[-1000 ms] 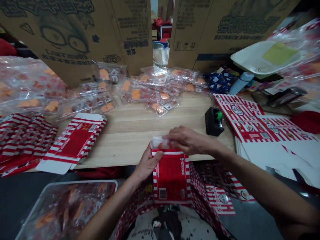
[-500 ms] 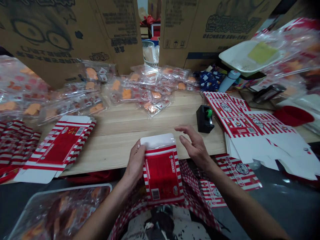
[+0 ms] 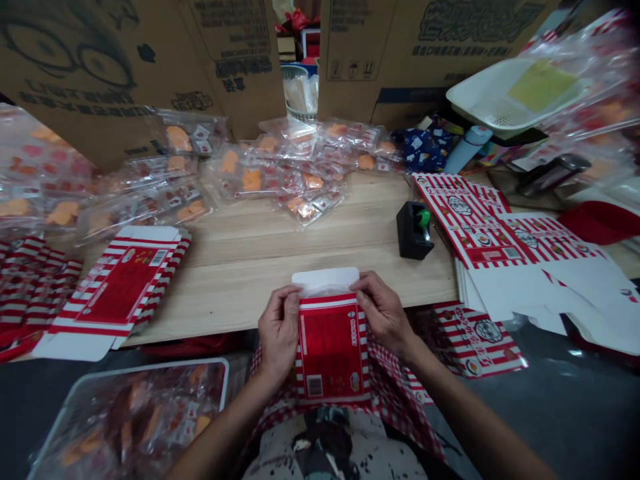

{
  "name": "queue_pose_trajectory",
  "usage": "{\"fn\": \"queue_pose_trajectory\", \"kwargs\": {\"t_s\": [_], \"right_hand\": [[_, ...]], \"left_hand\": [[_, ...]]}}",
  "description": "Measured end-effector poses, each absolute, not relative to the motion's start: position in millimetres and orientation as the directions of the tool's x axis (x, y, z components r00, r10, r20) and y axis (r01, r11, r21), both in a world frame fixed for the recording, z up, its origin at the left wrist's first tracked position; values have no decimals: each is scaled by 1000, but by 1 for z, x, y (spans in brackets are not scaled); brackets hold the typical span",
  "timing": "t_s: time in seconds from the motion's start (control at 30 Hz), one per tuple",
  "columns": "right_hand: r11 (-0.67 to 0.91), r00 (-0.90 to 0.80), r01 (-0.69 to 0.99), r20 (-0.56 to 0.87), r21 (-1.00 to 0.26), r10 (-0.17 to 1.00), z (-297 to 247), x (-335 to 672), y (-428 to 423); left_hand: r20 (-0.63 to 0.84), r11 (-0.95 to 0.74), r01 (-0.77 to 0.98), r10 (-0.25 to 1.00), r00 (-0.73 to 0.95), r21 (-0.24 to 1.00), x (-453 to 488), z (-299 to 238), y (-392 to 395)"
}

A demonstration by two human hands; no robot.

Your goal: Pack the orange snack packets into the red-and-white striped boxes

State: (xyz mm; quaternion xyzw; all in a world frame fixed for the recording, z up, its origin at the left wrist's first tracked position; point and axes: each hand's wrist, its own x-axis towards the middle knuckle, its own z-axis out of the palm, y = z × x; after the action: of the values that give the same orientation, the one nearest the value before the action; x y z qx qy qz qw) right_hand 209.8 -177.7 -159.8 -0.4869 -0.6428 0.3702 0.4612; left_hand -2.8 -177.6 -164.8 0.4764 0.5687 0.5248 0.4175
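A narrow red carton [image 3: 331, 347] with red-and-white striped sides stands upright in front of me, just past the table's near edge. A white flap [image 3: 325, 281] sticks up from its top end. My left hand [image 3: 279, 333] is shut on the carton's left side, and my right hand [image 3: 383, 313] grips its right side near the top. Whatever lies inside the carton is hidden. The wooden table [image 3: 310, 247] lies just beyond both hands.
Flat striped cartons [image 3: 123, 287] lie at the left, and larger ones [image 3: 480, 227] at the right. Near them stands a black tape dispenser [image 3: 414, 230]. Clear packets of orange pieces [image 3: 250, 180] cover the far table. A packet-filled tray [image 3: 226, 380] sits low left; cardboard boxes [image 3: 125, 67] stand behind.
My right hand has come in from the open position over the table and now grips the carton's right side. The carton stands a little further right, and the view has shifted slightly.
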Motion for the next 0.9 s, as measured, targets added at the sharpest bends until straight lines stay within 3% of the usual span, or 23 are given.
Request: {"fn": "queue_pose_trajectory", "kwargs": {"t_s": [0.1,0.23,0.3,0.4,0.47,0.53,0.67,0.9], "right_hand": [[151,-95,130,139,-980,986,-160,215,-175],[51,-99,-27,53,-998,994,-154,216,-169],[132,-133,70,122,-989,984,-150,216,-167],[357,-199,242,314,-902,928,-145,217,-167],[441,-273,278,370,-853,888,-140,218,-168],[394,-351,300,284,-869,892,-133,219,-167],[127,-373,326,-4,-937,928,-116,222,-157],[-66,-364,338,-195,-939,911,-101,222,-141]], "left_hand": [[44,-31,163,996,-74,986,-8,-161,-175],[0,0,-46,1000,9,999,-14,-154,-161],[-6,14,-85,995,101,996,-20,-153,-154],[65,-75,25,960,274,997,-33,-155,-147],[68,-85,39,945,318,996,-38,-154,-146],[-17,12,20,956,294,1000,-37,-150,-147],[-207,215,-19,958,200,976,-24,-131,-148],[-361,375,-23,906,221,927,-20,-110,-145]]}}
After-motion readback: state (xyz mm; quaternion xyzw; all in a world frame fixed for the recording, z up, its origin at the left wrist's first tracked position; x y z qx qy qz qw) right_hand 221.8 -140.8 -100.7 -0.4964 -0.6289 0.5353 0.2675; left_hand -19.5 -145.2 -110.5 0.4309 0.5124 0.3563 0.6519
